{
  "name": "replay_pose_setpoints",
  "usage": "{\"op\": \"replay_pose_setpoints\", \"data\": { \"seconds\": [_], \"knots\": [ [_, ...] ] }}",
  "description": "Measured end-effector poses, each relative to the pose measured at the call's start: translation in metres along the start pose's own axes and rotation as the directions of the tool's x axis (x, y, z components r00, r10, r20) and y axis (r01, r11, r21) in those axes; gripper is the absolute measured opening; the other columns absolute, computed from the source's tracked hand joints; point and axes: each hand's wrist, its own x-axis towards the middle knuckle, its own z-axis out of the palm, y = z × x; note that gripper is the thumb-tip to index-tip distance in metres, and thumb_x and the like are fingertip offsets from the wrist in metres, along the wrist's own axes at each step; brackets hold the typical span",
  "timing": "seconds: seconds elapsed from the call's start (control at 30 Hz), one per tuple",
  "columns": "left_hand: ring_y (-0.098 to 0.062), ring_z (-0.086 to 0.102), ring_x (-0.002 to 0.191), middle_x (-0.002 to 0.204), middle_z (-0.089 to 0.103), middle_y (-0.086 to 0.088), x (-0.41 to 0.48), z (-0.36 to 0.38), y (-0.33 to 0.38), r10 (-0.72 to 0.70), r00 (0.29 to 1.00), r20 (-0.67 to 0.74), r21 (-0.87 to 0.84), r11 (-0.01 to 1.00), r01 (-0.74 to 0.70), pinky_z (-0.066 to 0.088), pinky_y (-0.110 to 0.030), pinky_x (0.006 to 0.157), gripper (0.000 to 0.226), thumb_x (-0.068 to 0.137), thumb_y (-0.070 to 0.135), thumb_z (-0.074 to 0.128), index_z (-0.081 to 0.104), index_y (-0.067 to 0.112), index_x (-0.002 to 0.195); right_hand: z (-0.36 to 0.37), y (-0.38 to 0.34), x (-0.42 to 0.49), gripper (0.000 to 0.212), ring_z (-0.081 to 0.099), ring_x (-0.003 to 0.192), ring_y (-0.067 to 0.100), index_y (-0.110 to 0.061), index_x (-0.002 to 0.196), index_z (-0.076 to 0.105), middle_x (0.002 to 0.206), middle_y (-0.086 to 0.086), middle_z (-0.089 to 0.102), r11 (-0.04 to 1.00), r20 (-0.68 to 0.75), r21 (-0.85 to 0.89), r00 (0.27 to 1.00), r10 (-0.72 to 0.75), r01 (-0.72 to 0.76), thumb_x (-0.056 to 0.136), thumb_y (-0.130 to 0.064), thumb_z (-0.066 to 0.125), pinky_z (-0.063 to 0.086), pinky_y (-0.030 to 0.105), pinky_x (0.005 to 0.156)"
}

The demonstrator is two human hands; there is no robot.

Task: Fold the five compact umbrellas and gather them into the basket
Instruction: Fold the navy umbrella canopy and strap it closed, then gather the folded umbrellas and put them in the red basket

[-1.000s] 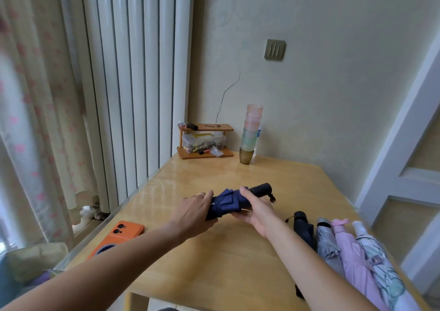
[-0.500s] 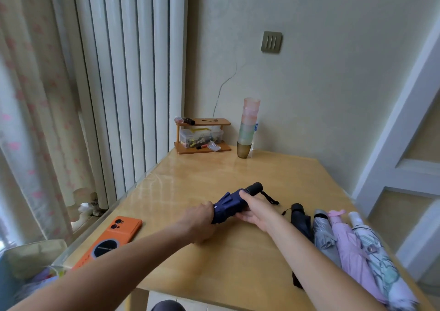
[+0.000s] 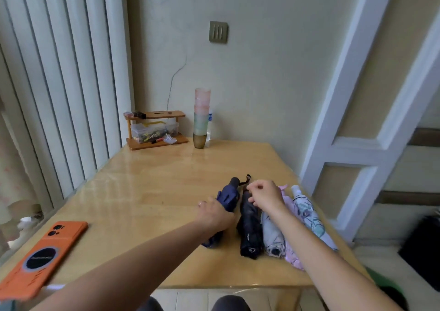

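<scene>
Swung round from lying crosswise, the navy umbrella (image 3: 228, 195) now rests lengthwise on the wooden table (image 3: 147, 191), just left of the black umbrella (image 3: 248, 229) and heading a row with the grey umbrella (image 3: 272, 237), pink umbrella (image 3: 292, 258) and white patterned umbrella (image 3: 307, 212). The left hand (image 3: 215, 212) lies on its middle, fingers curled over the folded canopy. The right hand (image 3: 265, 197) hangs above the black umbrella, fingers loosely bent; whether they pinch the navy umbrella's wrist strap (image 3: 246, 179) cannot be told. An orange phone (image 3: 45, 256) sits well apart at the left edge.
</scene>
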Motion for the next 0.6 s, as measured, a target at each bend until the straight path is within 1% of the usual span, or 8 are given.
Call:
{"op": "replay_pose_setpoints", "data": {
  "seconds": [0.13, 0.2, 0.27, 0.37, 0.43, 0.5, 0.57, 0.6],
  "knots": [
    [-0.040, 0.023, 0.145, 0.153, 0.035, -0.025, -0.004, 0.020, 0.035, 0.102, 0.992, -0.069, 0.088, 0.992, -0.095, 0.023, -0.046, 0.119, 0.108, 0.087, 0.082, 0.032, 0.028, -0.004, 0.152, -0.047, 0.039, -0.013, 0.026, 0.063, 0.105, 0.035, -0.023, 0.087, 0.073, 0.098, 0.005, 0.071, 0.944, -0.219, -0.328, 0.971, -0.098, 0.021, 0.092, -0.023, 0.047, 0.053, 0.039, 0.091],
    [-0.039, 0.026, 0.144, 0.153, 0.033, -0.025, -0.002, 0.030, 0.050, 0.078, 0.996, -0.039, 0.065, 0.995, -0.075, 0.027, -0.048, 0.117, 0.141, 0.062, 0.102, 0.031, 0.022, -0.006, 0.152, -0.063, 0.060, -0.027, 0.031, 0.050, 0.125, 0.037, -0.032, 0.118, 0.064, 0.126, 0.010, 0.058, 0.877, -0.254, -0.469, 0.967, -0.025, -0.101, 0.093, -0.041, 0.049, 0.044, 0.045, 0.103],
    [-0.038, 0.029, 0.141, 0.152, 0.032, -0.023, 0.000, 0.038, 0.058, 0.029, 0.999, -0.043, 0.091, 0.996, -0.025, 0.032, -0.050, 0.114, 0.160, 0.039, 0.107, 0.035, 0.019, -0.006, 0.151, -0.075, 0.078, -0.042, 0.069, 0.036, 0.139, 0.038, -0.035, 0.149, 0.038, 0.150, 0.015, 0.040, 0.820, -0.213, -0.522, 0.967, 0.141, -0.235, 0.090, -0.066, 0.052, 0.032, 0.049, 0.112],
    [-0.037, 0.032, 0.139, 0.151, 0.033, -0.022, 0.002, 0.044, 0.065, -0.010, 0.999, -0.048, 0.159, 0.987, 0.017, 0.034, -0.047, 0.113, 0.159, 0.041, 0.102, 0.055, 0.015, -0.006, 0.151, -0.082, 0.095, -0.049, 0.101, 0.031, 0.146, 0.039, -0.036, 0.161, 0.013, 0.161, 0.018, 0.032, 0.853, -0.133, -0.433, 0.956, 0.261, -0.293, 0.080, -0.086, 0.048, 0.029, 0.048, 0.115],
    [-0.033, 0.043, 0.131, 0.140, 0.045, -0.016, 0.006, 0.041, 0.066, -0.002, 0.999, -0.032, 0.195, 0.981, 0.009, 0.041, -0.043, 0.107, 0.157, 0.031, 0.101, 0.059, 0.030, -0.002, 0.146, -0.083, 0.093, -0.047, 0.122, 0.027, 0.150, 0.039, -0.024, 0.163, 0.004, 0.164, 0.019, 0.026, 0.861, -0.112, -0.395, 0.947, 0.302, -0.321, 0.073, -0.089, 0.055, 0.029, 0.050, 0.119],
    [-0.027, 0.057, 0.115, 0.119, 0.061, -0.006, 0.013, 0.033, 0.063, 0.042, 0.999, 0.016, 0.211, 0.976, -0.044, 0.049, -0.037, 0.099, 0.134, 0.020, 0.102, 0.056, 0.059, 0.012, 0.119, -0.082, 0.087, -0.045, 0.134, 0.030, 0.149, 0.038, -0.009, 0.162, 0.007, 0.164, 0.019, 0.026, 0.859, -0.108, -0.342, 0.924, 0.368, -0.382, 0.069, -0.086, 0.065, 0.032, 0.048, 0.119],
    [-0.022, 0.063, 0.105, 0.106, 0.067, 0.001, 0.014, 0.025, 0.060, 0.059, 0.995, 0.079, 0.127, 0.990, -0.069, 0.053, -0.035, 0.095, 0.102, 0.019, 0.096, 0.064, 0.063, 0.023, 0.091, -0.082, 0.085, -0.041, 0.134, 0.043, 0.142, 0.035, -0.002, 0.157, 0.021, 0.157, 0.017, 0.039, 0.861, -0.093, -0.302, 0.911, 0.401, -0.410, 0.062, -0.082, 0.073, 0.040, 0.042, 0.113],
    [-0.021, 0.065, 0.102, 0.103, 0.068, 0.001, 0.013, 0.022, 0.058, 0.060, 0.992, 0.111, 0.043, 0.997, -0.065, 0.054, -0.034, 0.094, 0.094, 0.023, 0.089, 0.075, 0.063, 0.024, 0.090, -0.082, 0.085, -0.039, 0.135, 0.050, 0.136, 0.033, -0.002, 0.154, 0.028, 0.152, 0.015, 0.046, 0.869, -0.084, -0.273, 0.910, 0.406, -0.413, 0.055, -0.082, 0.074, 0.044, 0.040, 0.109]
  ]
}}
